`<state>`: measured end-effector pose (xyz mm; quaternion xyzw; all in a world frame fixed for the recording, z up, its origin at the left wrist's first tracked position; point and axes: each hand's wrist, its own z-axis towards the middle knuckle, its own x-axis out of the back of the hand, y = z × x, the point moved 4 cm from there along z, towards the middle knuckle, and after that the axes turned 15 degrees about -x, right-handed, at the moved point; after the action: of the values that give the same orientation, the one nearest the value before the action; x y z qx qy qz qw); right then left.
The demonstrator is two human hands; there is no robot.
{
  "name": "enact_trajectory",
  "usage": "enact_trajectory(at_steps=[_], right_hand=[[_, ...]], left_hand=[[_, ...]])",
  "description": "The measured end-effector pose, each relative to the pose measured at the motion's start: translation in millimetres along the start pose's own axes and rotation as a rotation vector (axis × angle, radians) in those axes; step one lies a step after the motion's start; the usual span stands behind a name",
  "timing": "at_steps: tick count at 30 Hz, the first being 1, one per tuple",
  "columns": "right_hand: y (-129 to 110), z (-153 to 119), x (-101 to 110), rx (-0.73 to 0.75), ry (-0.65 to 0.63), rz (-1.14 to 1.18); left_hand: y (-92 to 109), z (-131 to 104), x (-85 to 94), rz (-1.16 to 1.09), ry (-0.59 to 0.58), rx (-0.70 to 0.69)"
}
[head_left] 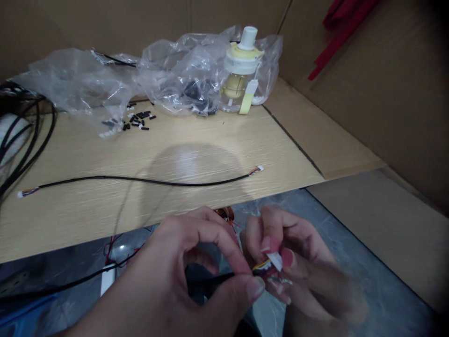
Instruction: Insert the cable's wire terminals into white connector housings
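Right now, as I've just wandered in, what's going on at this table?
A person is handling a black cable just off the table's front edge. The left hand pinches it near its end, where thin coloured wires come out, while the right hand holds the white connector on those wires. A similar cable lies stretched across the table. Behind it are small black pieces, clear plastic bags and a lidded container.

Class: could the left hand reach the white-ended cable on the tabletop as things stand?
Probably yes: nothing visible blocks the white-ended cable beyond the left hand, but its grip holds another cable and may need freeing.
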<state>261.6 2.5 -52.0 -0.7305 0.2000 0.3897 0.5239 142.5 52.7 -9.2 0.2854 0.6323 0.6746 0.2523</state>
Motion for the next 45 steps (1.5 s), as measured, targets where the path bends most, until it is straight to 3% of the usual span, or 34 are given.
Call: enact_trajectory(at_steps=[22,34,45], right_hand=[[3.1,3.8,2.0,-0.014,-0.007,0.019],[2.5,3.3,3.5,0.007,-0.053,0.056],[2.3,1.5,6.0,0.015,0.034,-0.033]], left_hand=[[-5.5,-2.8,0.2,0.098,0.038,-0.07],[-4.3,-0.1,0.9,0.127,-0.033,0.01],[-3.6,0.2,-3.5,0.076,-0.025,0.046]])
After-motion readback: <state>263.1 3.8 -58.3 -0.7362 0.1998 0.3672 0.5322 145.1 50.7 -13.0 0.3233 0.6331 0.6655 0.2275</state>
